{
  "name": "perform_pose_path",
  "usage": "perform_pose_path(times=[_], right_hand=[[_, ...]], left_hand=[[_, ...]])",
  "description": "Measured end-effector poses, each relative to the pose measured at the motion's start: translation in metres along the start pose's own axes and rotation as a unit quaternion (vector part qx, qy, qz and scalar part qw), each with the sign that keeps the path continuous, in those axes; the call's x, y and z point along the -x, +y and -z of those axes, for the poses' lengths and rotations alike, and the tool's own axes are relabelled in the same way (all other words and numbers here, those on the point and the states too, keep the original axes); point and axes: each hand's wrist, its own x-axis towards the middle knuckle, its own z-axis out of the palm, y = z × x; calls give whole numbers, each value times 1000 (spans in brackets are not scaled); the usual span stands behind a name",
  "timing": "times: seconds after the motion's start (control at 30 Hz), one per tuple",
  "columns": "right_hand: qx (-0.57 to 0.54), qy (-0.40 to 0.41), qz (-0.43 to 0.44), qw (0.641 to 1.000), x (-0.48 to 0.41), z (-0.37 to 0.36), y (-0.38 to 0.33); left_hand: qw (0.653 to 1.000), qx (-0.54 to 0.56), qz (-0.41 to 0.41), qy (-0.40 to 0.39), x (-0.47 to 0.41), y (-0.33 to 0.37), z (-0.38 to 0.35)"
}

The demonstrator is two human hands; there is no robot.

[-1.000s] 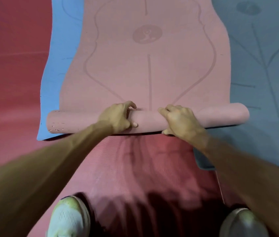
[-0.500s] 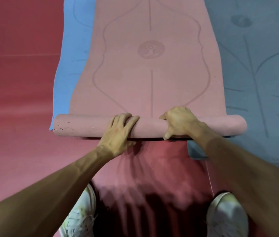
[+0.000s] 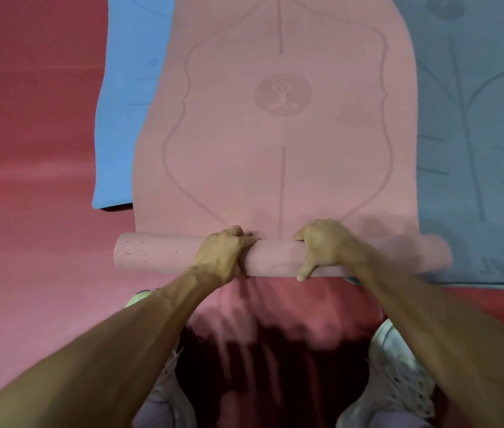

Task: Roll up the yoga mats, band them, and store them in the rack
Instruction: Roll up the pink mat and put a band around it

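Overhead, a red floor [image 3: 28,149] stretches from the left frame edge across the 9 o'clock side. Toward 10 o'clock a light blue mat [image 3: 127,118] lies flat; its near edge shows a dark underside, and its right side is covered by the pink mat [image 3: 275,168].

The pink mat is the one being rolled. Its flat part runs from the centre up to 12 o'clock, printed with a curved outline, a centre line and a round emblem [image 3: 282,94] holding a seated figure with raised arms. No lettering can be read. Its rolled part [image 3: 158,253] lies crosswise just below centre, from 8 o'clock to 4 o'clock, with small dark specks near the left end.

The left hand [image 3: 223,254] grips the roll, fingers curled over the top. Just beside it, with a short stretch of roll between them, the right hand [image 3: 324,245] holds the roll too — fingers hooked over the far side, thumb on the near face.

At 2 o'clock a grey-blue mat [image 3: 476,134] with a leaf-like line pattern lies flat; the roll's right end rests over its left edge. A small printed mark [image 3: 496,267] by its near edge is too blurred to read.

Pale shoes — a left shoe [image 3: 167,384] at 7 o'clock and a right shoe [image 3: 398,375] at 5 o'clock — stand on the red floor, partly hidden by the forearms.
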Motion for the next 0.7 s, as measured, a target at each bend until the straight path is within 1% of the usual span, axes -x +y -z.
perform_pose_path(times=[0.1, 0.17, 0.23, 0.27, 0.33, 0.37, 0.4, 0.43, 0.47, 0.5, 0.53, 0.63, 0.7], right_hand=[[-37, 15, -19, 999, -1, -4, 6], [-89, 29, -19, 995, 3, -7, 10], [-151, 58, 19, 987, 6, -14, 17], [-170, 83, 38, 981, 7, -18, 20], [-162, 168, 45, 971, 10, -27, 21], [-126, 235, 45, 963, 12, -31, 20], [-76, 311, 50, 946, 13, -35, 18], [-29, 376, 56, 924, 14, -40, 15], [1, 414, 59, 908, 15, -46, 12], [20, 425, 57, 903, 15, -51, 9], [35, 413, 51, 909, 15, -56, 8], [79, 311, 14, 947, 14, -66, 2], [97, 262, -17, 960, 12, -68, -3]], left_hand=[[999, 6, 6, -40, -16, -8, 6], [998, 4, 16, -58, -28, -13, 11], [996, 16, 18, -87, -40, -18, 19], [993, 40, 17, -106, -45, -21, 24], [982, 138, 27, -127, -54, -30, 34], [975, 185, 34, -123, -59, -35, 35], [969, 213, 40, -116, -61, -37, 35], [969, 218, 46, -108, -62, -37, 34], [971, 212, 48, -101, -62, -36, 32], [976, 193, 47, -89, -61, -34, 30], [981, 174, 44, -73, -57, -32, 28], [993, 114, 26, -29, -49, -31, 24], [997, 70, 28, -12, -45, -25, 23]])
